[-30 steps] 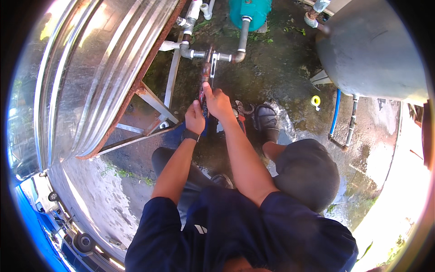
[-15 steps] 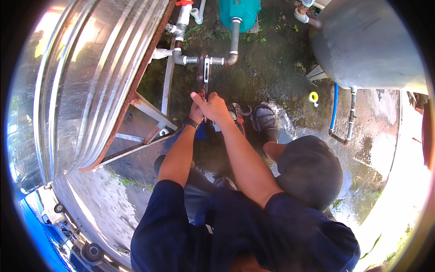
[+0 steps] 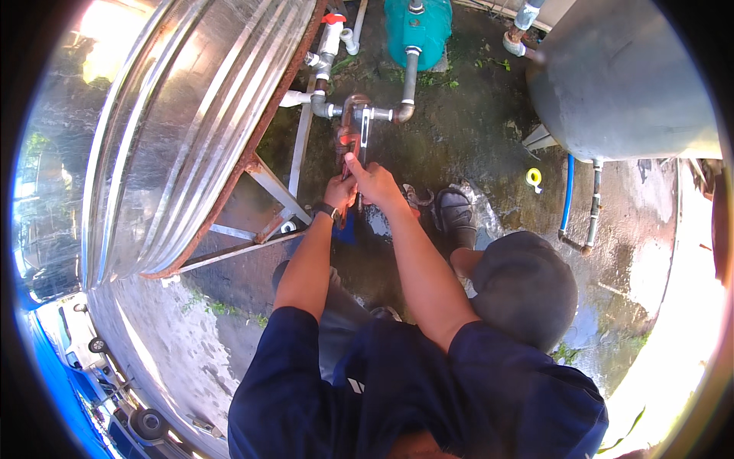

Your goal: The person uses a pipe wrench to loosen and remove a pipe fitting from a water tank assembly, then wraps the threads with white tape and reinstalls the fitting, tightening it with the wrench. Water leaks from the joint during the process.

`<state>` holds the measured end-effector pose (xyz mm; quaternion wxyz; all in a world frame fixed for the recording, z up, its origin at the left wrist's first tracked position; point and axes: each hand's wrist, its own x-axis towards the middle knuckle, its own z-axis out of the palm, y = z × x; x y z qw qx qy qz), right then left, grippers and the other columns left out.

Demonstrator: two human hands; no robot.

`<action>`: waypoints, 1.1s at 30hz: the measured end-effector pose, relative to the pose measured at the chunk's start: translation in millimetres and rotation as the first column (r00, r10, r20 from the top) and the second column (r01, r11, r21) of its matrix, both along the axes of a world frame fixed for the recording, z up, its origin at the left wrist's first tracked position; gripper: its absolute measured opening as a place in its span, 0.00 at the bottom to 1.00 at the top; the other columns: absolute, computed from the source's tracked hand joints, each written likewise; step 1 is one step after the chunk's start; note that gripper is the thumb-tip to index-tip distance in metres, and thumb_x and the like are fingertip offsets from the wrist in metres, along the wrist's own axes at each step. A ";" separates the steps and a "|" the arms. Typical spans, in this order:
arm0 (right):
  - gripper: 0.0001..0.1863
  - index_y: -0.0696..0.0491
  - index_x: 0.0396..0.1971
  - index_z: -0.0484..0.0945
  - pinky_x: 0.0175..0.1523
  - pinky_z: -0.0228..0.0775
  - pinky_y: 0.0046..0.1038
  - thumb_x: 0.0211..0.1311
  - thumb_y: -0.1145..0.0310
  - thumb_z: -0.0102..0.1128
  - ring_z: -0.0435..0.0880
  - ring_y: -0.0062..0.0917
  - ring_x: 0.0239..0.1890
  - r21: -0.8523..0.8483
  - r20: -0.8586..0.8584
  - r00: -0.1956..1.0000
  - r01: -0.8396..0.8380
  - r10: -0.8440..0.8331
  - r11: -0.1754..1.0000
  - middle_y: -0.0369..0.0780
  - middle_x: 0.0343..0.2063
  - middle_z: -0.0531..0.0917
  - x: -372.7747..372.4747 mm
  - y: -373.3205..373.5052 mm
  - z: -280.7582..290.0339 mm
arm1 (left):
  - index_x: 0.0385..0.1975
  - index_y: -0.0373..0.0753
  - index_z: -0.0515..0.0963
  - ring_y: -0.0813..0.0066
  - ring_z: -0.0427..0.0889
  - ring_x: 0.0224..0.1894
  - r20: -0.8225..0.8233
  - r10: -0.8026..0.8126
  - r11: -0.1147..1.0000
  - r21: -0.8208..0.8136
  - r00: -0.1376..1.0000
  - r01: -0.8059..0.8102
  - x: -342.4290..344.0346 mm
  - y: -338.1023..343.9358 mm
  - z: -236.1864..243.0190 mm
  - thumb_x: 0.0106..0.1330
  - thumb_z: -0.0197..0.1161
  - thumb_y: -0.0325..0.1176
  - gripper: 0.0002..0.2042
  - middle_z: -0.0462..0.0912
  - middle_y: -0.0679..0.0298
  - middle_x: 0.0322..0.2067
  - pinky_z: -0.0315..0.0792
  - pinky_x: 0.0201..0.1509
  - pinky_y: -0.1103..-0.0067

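Note:
My left hand (image 3: 341,193) is closed around the handle of a red pipe wrench (image 3: 348,141), whose hooked jaw is at the grey pipe joint (image 3: 380,114). Beside it, my right hand (image 3: 375,184) is closed, its thumb lying against the red wrench. A silver tool with a long slot (image 3: 365,126) runs from the pipe down to my right hand, which grips its lower end. The fingers' undersides are hidden. That pipe links the elbow under a red-handled valve (image 3: 333,18) to the green pump (image 3: 417,34).
A ribbed steel tank (image 3: 176,138) on a rusty frame (image 3: 264,187) stands close on the left. At right are a grey tank (image 3: 623,76), a blue hose (image 3: 567,195) and a yellow tape roll (image 3: 533,177). Another red-handled tool (image 3: 417,200) lies by my sandal (image 3: 457,214).
The red wrench has swung into plain view left of the slotted tool, the two now apart at the pipe. The whole scene has shifted slightly right and down.

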<state>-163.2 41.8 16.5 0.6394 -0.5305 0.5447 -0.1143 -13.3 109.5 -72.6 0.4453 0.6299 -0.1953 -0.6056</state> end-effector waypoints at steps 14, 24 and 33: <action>0.59 0.74 0.37 0.78 0.50 0.77 0.41 0.55 0.18 0.45 0.86 0.53 0.45 -0.057 0.016 1.000 -0.012 0.013 0.998 0.65 0.35 0.83 -5.6 2.1 2.9 | 0.23 0.40 0.70 0.81 0.62 0.09 -0.075 -0.086 0.989 0.111 0.993 0.094 -10.4 11.5 87.3 0.67 0.62 0.39 0.14 0.64 0.72 0.12 0.58 0.14 0.80; 0.61 0.73 0.40 0.77 0.32 0.79 0.34 0.56 0.16 0.39 0.87 0.38 0.26 0.137 0.115 0.993 0.002 -0.018 0.991 0.57 0.30 0.83 -11.3 -4.0 18.4 | 0.30 0.37 0.72 0.80 0.68 0.13 0.513 -0.276 0.958 0.213 0.813 0.192 -40.5 5.5 178.4 0.76 0.54 0.49 0.20 0.68 0.71 0.17 0.63 0.15 0.78; 0.58 0.70 0.39 0.77 0.31 0.79 0.34 0.57 0.16 0.37 0.86 0.36 0.25 0.183 0.161 0.985 0.035 -0.065 0.983 0.50 0.27 0.81 -11.6 -2.8 12.3 | 0.36 0.26 0.74 0.57 0.83 0.22 0.565 -0.440 0.894 0.349 0.698 0.280 -28.1 -3.5 189.1 0.75 0.52 0.50 0.25 0.79 0.51 0.23 0.75 0.26 0.65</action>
